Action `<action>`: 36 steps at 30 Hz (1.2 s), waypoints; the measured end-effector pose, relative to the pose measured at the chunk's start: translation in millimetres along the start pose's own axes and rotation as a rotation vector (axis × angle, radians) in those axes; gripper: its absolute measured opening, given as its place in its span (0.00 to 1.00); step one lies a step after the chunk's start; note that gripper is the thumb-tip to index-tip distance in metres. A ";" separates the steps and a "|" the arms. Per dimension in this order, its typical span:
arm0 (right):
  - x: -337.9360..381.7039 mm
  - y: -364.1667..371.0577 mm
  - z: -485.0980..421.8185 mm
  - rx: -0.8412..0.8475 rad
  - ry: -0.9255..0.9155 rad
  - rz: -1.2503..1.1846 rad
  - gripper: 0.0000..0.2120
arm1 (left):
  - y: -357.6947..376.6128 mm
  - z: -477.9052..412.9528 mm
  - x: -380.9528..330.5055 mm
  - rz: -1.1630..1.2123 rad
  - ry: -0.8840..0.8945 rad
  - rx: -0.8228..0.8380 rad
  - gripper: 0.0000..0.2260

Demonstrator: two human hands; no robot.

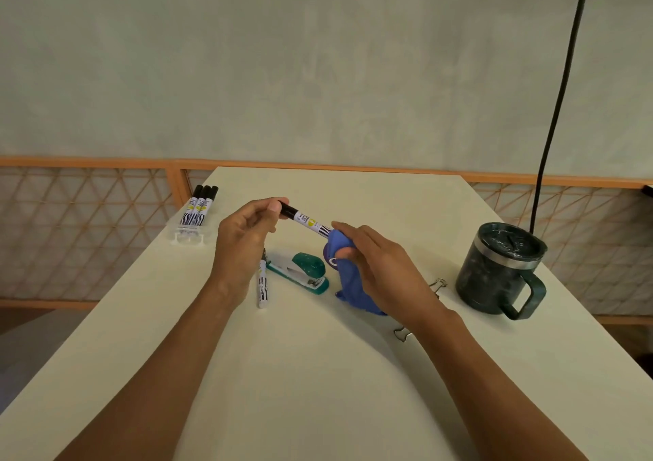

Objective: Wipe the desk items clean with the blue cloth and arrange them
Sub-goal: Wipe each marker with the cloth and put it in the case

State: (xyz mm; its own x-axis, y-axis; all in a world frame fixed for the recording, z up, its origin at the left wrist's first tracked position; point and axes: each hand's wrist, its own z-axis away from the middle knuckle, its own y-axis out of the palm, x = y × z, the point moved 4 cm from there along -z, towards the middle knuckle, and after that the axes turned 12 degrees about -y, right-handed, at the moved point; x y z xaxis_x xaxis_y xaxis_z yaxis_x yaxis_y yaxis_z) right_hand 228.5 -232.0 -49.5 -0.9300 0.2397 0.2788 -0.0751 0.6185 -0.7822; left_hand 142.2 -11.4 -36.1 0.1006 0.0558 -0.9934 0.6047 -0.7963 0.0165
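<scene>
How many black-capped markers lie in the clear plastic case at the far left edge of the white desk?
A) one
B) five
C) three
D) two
C: three black-capped markers lie side by side in the clear plastic case, while the left hand holds a fourth marker that the right hand grips through the blue cloth.

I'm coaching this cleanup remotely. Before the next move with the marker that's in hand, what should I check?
1. Left hand pinches the held marker by its black cap end: ok.
2. Right hand holds the blue cloth wrapped round its other end: ok.
3. Whole barrel wiped: cannot tell.
4. Room in the clear case beside its three markers: cannot tell.
5. Loose marker by the green stapler, outside the case: not ok.
</scene>
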 end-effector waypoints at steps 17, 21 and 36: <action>22.4 5.5 5.2 -0.324 -0.082 -0.028 0.22 | 45.3 24.3 11.8 0.132 -0.237 0.030 0.11; 25.3 6.5 3.4 -0.310 -0.118 -0.020 0.22 | 40.2 18.4 11.3 0.135 -0.236 0.045 0.11; -9.9 -29.8 9.0 -0.537 0.249 -0.287 0.16 | 46.2 27.1 5.1 -0.159 0.008 0.198 0.07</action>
State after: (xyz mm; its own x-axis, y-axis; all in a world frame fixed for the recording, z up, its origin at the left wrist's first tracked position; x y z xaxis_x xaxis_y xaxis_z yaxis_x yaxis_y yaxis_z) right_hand 236.7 -259.5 -33.9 -0.7836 0.1357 0.6063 -0.0577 0.9557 -0.2885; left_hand 149.2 -64.2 -43.6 0.0236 0.1936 -0.9808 0.4473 -0.8794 -0.1628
